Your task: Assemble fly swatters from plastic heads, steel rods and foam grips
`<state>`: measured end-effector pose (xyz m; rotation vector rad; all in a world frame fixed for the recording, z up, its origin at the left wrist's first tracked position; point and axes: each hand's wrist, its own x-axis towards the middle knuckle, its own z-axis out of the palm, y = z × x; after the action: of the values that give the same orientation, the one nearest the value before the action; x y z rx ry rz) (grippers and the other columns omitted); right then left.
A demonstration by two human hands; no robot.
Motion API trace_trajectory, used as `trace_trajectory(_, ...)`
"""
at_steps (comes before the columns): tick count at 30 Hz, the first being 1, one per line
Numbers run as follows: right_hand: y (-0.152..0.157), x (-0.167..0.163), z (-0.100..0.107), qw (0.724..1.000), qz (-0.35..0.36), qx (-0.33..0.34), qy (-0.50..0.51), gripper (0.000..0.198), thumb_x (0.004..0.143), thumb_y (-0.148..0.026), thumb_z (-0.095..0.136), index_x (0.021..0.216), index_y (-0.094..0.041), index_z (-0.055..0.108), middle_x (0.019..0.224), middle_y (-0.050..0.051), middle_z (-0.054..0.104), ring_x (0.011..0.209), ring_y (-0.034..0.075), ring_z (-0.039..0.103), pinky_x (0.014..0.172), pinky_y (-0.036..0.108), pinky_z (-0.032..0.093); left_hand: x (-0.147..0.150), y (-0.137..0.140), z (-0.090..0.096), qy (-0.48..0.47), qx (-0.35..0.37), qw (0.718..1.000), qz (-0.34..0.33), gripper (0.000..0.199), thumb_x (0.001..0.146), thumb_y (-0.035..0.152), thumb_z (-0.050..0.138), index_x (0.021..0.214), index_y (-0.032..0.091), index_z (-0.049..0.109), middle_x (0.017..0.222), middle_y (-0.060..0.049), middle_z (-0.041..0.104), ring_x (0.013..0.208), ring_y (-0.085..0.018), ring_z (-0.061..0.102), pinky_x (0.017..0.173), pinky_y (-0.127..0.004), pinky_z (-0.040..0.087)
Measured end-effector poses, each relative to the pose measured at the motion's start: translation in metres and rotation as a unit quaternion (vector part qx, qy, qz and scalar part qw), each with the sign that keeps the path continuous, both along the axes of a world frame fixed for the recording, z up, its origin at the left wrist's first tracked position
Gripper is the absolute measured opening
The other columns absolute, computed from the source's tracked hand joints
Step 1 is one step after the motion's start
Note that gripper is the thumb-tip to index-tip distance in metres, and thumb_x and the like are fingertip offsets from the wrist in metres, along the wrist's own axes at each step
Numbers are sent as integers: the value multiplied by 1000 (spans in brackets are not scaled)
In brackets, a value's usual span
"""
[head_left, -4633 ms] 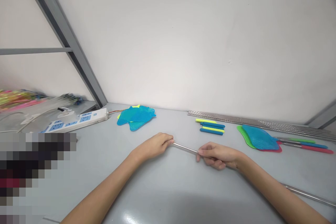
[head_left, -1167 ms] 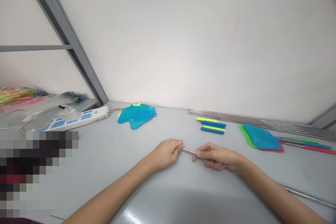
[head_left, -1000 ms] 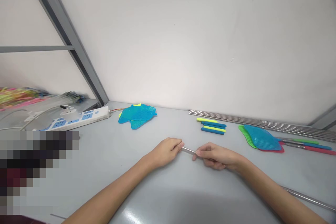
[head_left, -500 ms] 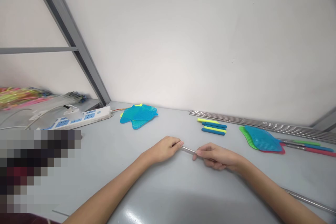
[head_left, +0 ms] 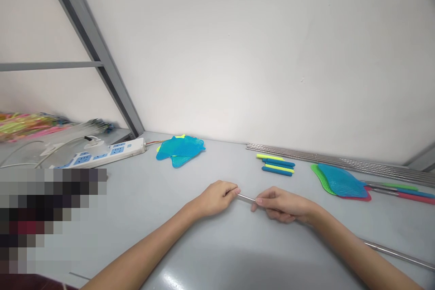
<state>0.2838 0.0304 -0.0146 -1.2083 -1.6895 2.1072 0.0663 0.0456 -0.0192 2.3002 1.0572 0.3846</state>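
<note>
Near the middle of the grey table, my left hand (head_left: 217, 198) is closed around the end of a thin metal rod (head_left: 247, 198). My right hand (head_left: 283, 205) pinches the same rod a short way to the right, between thumb and fingers. Between the two hands a short bare stretch of the rod shows. Beyond my right forearm a thicker metal rod section (head_left: 399, 254) runs to the right edge, in line with the held piece; my forearm hides whether they join.
Blue and yellow fly swatter heads (head_left: 181, 148) lie at back left, beside a white power strip (head_left: 112, 153). Short blue and yellow handles (head_left: 277, 172) lie beyond my right hand. Several metal rods (head_left: 340, 161) line the wall. Complete fly swatters (head_left: 343, 182) lie at right. A pixelated patch covers the left.
Both hands keep their hold on the rod, about the same distance apart. They sit very slightly lower and further right in the view, and the whole scene has shifted a little right.
</note>
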Motion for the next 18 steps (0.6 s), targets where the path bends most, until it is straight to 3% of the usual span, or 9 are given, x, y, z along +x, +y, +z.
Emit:
trace_trajectory(8, 5, 13, 2, 997, 70, -30, -32, 34, 74, -41, 46, 88, -13, 58, 42, -8, 28, 33, 2, 18, 29, 16, 12, 10, -19, 3, 18, 19, 999, -27, 32, 83, 29, 23, 55, 17, 32, 48, 4, 33, 46, -7, 31, 47, -21, 23)
trace_trajectory(18, 4, 11, 1, 996, 69, -19, -49, 35, 73, -43, 47, 87, -14, 59, 43, -7, 29, 36, 2, 19, 30, 16, 11, 10, -24, -3, 50, 57, 997, -30, 31, 84, 29, 22, 57, 17, 32, 49, 4, 37, 46, -8, 35, 48, -20, 24)
